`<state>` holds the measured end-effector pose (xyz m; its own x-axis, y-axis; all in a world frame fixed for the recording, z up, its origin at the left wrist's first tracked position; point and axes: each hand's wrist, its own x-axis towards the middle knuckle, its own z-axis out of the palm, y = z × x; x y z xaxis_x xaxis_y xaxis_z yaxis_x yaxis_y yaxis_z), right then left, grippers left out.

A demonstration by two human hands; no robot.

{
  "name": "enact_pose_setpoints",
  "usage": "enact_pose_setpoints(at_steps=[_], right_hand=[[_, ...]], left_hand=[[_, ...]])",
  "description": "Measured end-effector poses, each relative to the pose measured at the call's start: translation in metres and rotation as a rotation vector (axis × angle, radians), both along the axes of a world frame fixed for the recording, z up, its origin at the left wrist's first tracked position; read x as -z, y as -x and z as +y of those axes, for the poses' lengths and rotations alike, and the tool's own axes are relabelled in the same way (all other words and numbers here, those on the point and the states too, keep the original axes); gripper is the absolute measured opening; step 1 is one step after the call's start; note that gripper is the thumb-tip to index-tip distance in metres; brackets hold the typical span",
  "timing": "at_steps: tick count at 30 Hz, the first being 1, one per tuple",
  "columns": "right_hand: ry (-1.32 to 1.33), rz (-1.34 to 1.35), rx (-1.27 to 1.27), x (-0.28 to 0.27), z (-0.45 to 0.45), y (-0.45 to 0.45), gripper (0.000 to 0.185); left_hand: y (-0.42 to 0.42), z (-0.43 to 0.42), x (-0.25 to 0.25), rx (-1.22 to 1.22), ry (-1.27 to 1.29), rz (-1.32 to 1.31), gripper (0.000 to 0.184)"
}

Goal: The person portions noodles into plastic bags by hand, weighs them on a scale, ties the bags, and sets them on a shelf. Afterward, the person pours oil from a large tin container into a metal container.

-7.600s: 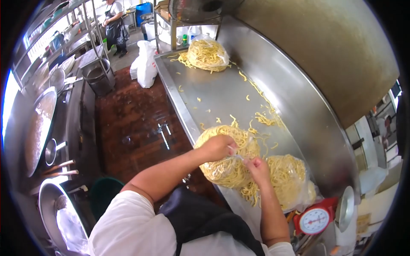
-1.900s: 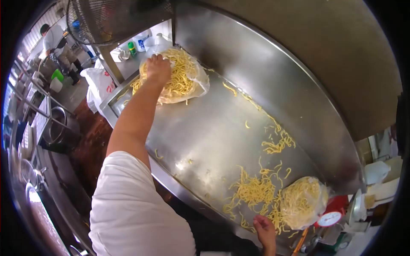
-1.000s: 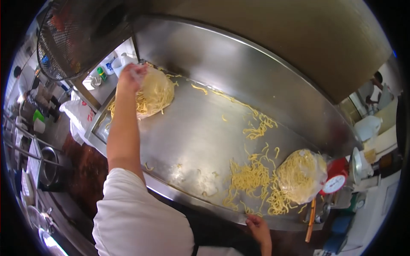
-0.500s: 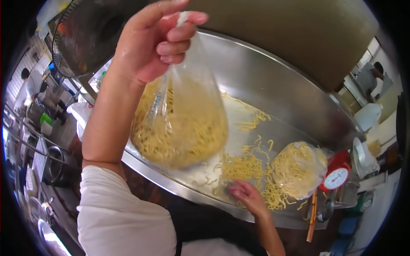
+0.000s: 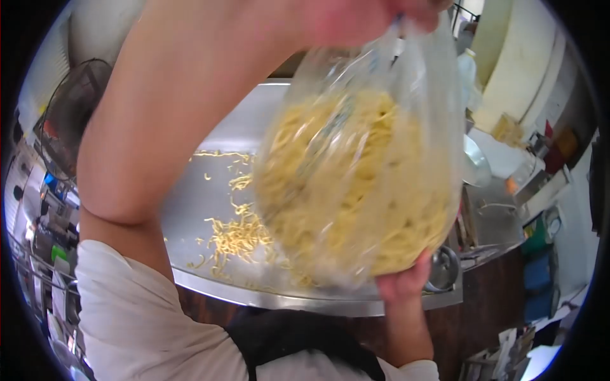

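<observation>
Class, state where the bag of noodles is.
In the head view, the bag of noodles is just right of centre, left hand gripping its neck, right hand at its base.

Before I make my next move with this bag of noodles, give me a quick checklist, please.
1. Left hand gripping the top of the bag of noodles: ok.
2. Right hand touching the bag's lower side: ok.
3. Right hand bearing weight: cannot tell.
4. Plastic free of tears: cannot tell, blur and glare.
5. Counter free of loose noodles: not ok, strands scattered.
6. Clear view past the bag: not ok, it blocks part of the counter.
</observation>
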<state>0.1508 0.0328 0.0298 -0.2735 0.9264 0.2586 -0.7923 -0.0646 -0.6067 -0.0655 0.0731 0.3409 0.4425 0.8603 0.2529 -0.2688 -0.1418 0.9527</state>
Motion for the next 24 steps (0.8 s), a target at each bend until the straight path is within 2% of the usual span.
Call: enact_pose_setpoints(at_steps=[3, 5, 8, 13, 14, 16, 18, 19, 24], right_hand=[[0.033, 0.063, 0.174, -0.044, 0.032, -0.056, 0.068], [0.038, 0.086, 0.079, -0.045, 0.064, -0.113, 0.064], [0.031, 0.020, 0.182, -0.068, 0.102, -0.155, 0.059], [0.220, -0.005, 0.359, -0.076, 0.165, -0.194, 0.060], [0.264, -0.024, 0.392, -0.076, 0.171, -0.202, 0.061], [0.322, -0.019, 0.301, -0.073, 0.180, -0.225, 0.062], [0.385, -0.008, 0.215, -0.065, 0.182, -0.247, 0.064], [0.390, -0.051, 0.297, -0.063, 0.177, -0.254, 0.061], [0.192, -0.091, 0.293, -0.050, 0.143, -0.276, 0.053]], left_hand=[[-0.081, 0.035, -0.019, -0.065, -0.019, -0.064, 0.045], [-0.129, 0.057, -0.026, -0.108, -0.020, -0.103, 0.046], [-0.192, 0.094, -0.037, -0.178, -0.017, -0.161, 0.047], [-0.271, 0.163, -0.027, -0.286, 0.001, -0.187, 0.048], [-0.284, 0.179, -0.023, -0.297, 0.007, -0.179, 0.049], [-0.299, 0.209, -0.006, -0.276, -0.019, -0.152, 0.050], [-0.308, 0.229, 0.004, -0.265, 0.076, -0.091, 0.051], [-0.314, 0.238, 0.010, -0.260, 0.130, -0.057, 0.053], [-0.318, 0.274, 0.034, -0.080, 0.081, 0.036, 0.073]])
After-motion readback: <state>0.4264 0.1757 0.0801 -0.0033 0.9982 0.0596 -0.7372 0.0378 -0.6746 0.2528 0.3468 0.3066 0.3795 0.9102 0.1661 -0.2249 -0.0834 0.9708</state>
